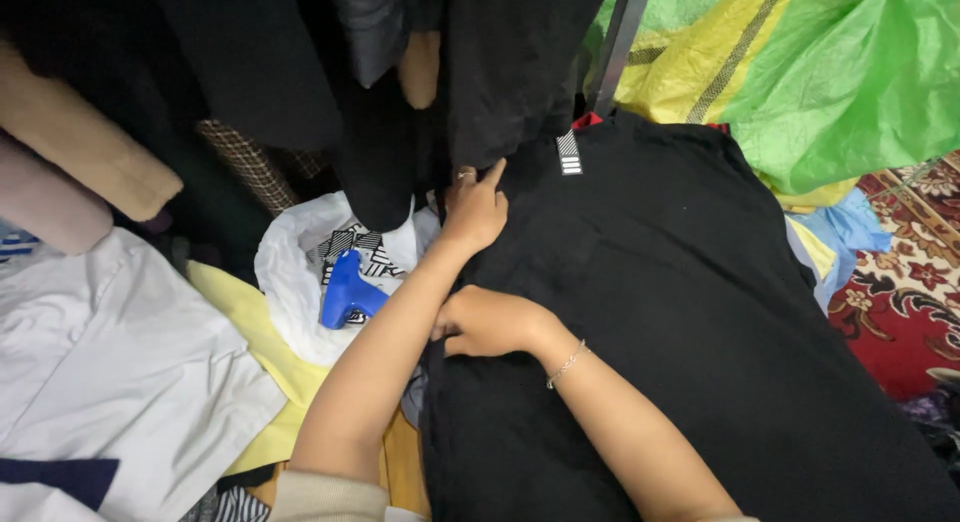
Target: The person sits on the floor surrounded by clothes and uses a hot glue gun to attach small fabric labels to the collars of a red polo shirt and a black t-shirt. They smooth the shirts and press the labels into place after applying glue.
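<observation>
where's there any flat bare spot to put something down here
Best is the wide black garment, bare right of both hands. The white cloth at left is also free. Crowded around the white bag with the blue tool.

The large black fabric garment [680, 312] runs off the bottom and right edges; its full outline cannot be established. The right hand [490, 322] has its fingertips tucked out of sight at the garment's left edge, so its grip cannot be judged. The dark hanging clothes [300, 62] are cut by the top edge. The blue plastic tool [347, 294] lies partly buried in the white plastic bag [290, 282]; its type is indeterminate.
</observation>
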